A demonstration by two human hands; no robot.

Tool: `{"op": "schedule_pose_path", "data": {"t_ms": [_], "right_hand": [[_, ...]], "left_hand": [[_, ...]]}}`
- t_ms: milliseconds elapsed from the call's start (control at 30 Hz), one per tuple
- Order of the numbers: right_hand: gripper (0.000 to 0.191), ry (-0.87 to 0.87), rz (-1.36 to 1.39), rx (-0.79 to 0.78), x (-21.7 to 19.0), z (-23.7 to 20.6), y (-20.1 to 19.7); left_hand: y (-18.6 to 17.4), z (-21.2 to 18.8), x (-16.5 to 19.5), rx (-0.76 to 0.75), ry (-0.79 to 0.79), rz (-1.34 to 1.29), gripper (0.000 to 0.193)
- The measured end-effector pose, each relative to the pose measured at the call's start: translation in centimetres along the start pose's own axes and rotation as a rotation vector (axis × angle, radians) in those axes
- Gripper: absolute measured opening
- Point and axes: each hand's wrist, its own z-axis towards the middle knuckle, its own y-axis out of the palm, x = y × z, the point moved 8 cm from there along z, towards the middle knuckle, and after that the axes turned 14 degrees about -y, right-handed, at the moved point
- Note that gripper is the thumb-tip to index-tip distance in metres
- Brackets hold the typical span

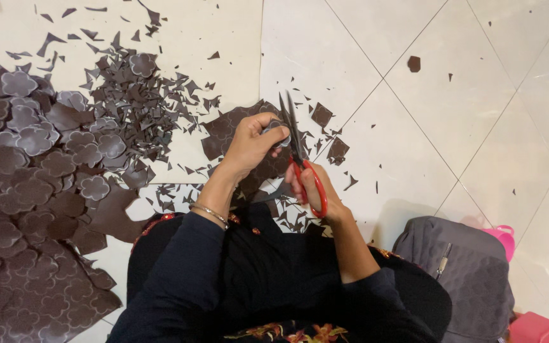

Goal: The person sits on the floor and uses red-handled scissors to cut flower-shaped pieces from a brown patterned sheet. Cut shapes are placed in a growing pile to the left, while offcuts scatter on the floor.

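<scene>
My left hand (249,143) pinches a small dark brown flower-shaped cut-out (276,128) just above my lap. My right hand (316,190) grips red-handled scissors (300,159) whose dark blades point up and away, crossing the edge of that piece. A thin bangle (210,213) sits on my left wrist. Both arms wear dark blue sleeves. Under my hands lie larger brown sheet pieces (223,130) and small trimmings.
A heap of cut flower shapes (27,140) and embossed brown sheets (20,279) covers the left. Sharp scraps (141,95) litter a pale sheet on the floor. At the right stand a grey quilted bag (465,273) and pink containers (532,327) on white tiles (478,95).
</scene>
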Motion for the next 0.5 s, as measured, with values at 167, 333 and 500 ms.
{"op": "schedule_pose_path", "data": {"t_ms": [167,333,500], "right_hand": [[0.059,0.147,-0.070,0.151,0.5,0.0,-1.0],[0.040,0.015,-0.189,0.121,-1.8,1.2,-0.3],[0.036,0.155,-0.123,0.085,-0.9,1.0,0.3]], "left_hand": [[-0.6,0.6,-0.5,0.075,-0.017,0.017,0.013],[-1.4,0.9,-0.3,0.151,-0.036,-0.060,0.013],[-0.8,0.6,-0.3,-0.065,-0.087,-0.274,0.022]]}}
